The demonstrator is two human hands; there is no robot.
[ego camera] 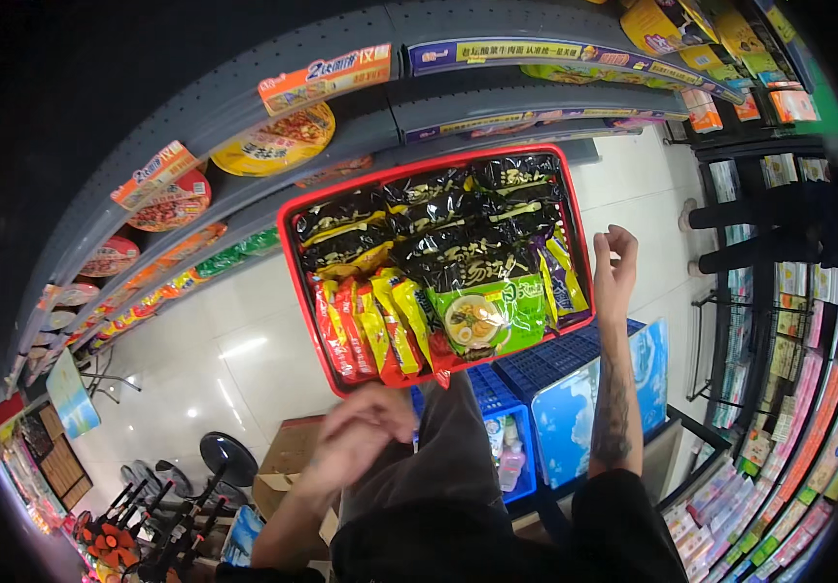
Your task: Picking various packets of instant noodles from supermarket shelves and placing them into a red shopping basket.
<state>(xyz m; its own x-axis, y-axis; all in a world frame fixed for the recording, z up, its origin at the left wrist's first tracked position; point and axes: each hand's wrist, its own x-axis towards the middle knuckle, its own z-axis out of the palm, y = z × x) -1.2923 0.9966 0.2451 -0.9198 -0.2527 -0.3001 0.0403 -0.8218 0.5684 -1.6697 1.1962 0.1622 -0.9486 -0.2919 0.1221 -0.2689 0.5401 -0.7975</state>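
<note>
A red plastic basket point(566, 182) full of packaged instant noodles is in front of me. Black-topped noodle packs point(426, 211) fill its back and middle, and a green-fronted pack point(488, 321) showing a bowl of noodles lies on top near the front. Along the front left stand red and yellow packs point(371, 328); purple and yellow packs point(561, 277) stand at the right end. Blurred, my left hand point(371, 419) is just below the basket's front left rim; contact is unclear. My right hand point(614, 273) is beside the right rim, fingers loosely bent and holding nothing. What bears the basket is hidden.
Grey metal shelves point(346, 146) with bowl noodles curve across the far side and left. Blue crates point(514, 408) with bottles stand at my right leg. A cardboard box point(288, 452) and several fans point(226, 459) are lower left. A person point(754, 226) stands at the right-hand shelves.
</note>
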